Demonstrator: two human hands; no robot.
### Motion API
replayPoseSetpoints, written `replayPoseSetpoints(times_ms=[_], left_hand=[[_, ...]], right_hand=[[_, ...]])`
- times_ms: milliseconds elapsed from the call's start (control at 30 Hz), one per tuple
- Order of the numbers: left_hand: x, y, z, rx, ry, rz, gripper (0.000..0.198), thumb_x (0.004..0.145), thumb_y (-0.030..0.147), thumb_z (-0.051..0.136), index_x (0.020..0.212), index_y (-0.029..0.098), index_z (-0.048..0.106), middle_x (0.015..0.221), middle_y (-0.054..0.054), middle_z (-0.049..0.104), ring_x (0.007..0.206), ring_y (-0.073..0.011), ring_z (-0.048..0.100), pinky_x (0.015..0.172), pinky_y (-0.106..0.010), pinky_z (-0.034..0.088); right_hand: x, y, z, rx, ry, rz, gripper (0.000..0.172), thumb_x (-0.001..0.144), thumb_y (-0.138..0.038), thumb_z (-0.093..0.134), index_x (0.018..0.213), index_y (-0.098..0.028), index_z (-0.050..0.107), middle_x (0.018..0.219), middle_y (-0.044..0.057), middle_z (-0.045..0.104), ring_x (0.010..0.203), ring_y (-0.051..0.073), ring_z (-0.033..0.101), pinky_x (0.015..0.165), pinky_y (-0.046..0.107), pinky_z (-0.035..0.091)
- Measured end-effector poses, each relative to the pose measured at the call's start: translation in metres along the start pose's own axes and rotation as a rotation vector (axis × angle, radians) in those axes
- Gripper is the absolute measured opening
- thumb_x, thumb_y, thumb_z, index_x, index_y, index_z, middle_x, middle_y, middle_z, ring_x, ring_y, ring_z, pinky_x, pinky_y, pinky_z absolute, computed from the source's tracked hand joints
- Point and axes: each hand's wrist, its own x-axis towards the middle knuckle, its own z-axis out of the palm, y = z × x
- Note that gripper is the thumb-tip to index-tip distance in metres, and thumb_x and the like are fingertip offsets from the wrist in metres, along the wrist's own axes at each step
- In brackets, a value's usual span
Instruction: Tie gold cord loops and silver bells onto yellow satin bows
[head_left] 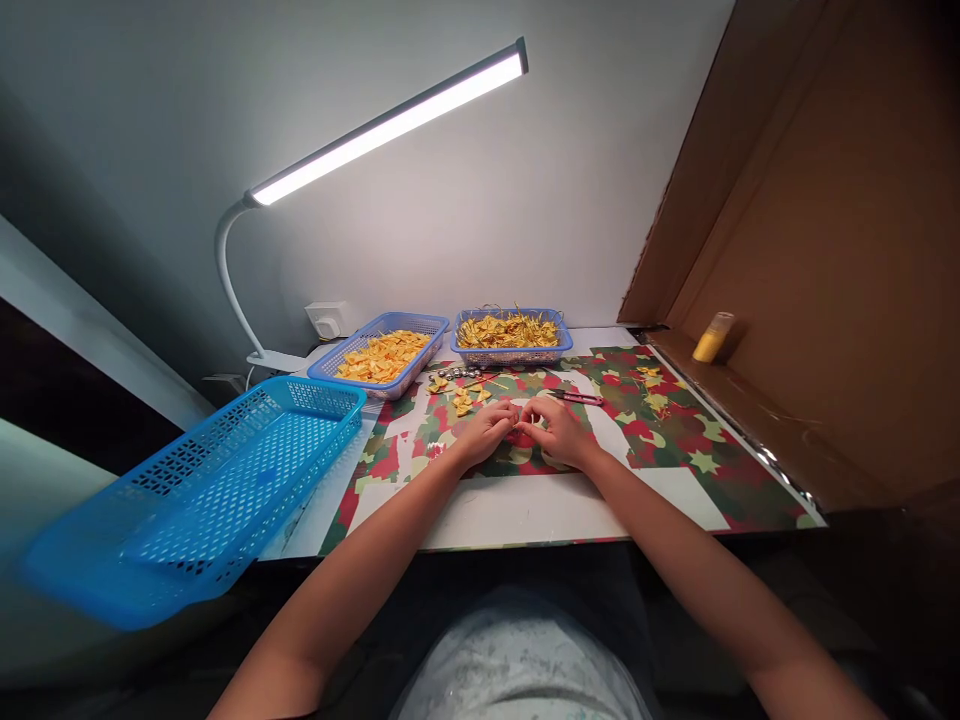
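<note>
Over the patterned table mat, my left hand [489, 432] and my right hand [553, 428] meet fingertip to fingertip. Both are closed in a pinch; whatever lies between the fingers is too small or hidden to make out. Just beyond my left hand are several small yellow ribbon bows [465, 400]. A row of round silvery beads [459, 373] sits a little farther back. Behind my right hand lies a pair of thread snips [576, 397] with dark reddish handles.
Two blue-purple baskets stand at the back: one holds yellow bows [382, 357], the other golden ribbon strands [508, 330]. A large blue basket [225, 490] juts over the left edge. A lit lamp [390, 125] arches above. Yellow scraps [655, 390] and a small bottle [712, 338] are at right.
</note>
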Motion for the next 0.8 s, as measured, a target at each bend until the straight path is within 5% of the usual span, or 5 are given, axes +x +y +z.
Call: replayPoseSetpoints(times_ms=[500,800], left_hand=[[0.0,0.016,-0.004,-0.163,-0.067,-0.102,0.024,0.079,0.03,0.042,0.058,0.019,0.042,0.074,-0.002,0.049,0.077,-0.017,0.045,0.081,-0.031,0.04],[-0.002,0.023,-0.006,-0.207,-0.044,-0.152,0.021,0.079,0.03,0.041,0.061,0.019,0.043,0.072,-0.001,0.047,0.074,-0.0165,0.042,0.075,-0.03,0.039]], right_hand=[[0.001,0.004,0.003,0.164,-0.035,0.079,0.021,0.086,-0.037,0.056,0.072,-0.02,0.054,0.074,0.0,0.058,0.068,0.015,0.052,0.062,0.028,0.041],[-0.001,0.004,0.003,0.096,0.056,0.027,0.012,0.077,-0.024,0.064,0.072,-0.021,0.054,0.074,0.0,0.058,0.072,0.016,0.052,0.067,0.029,0.04]])
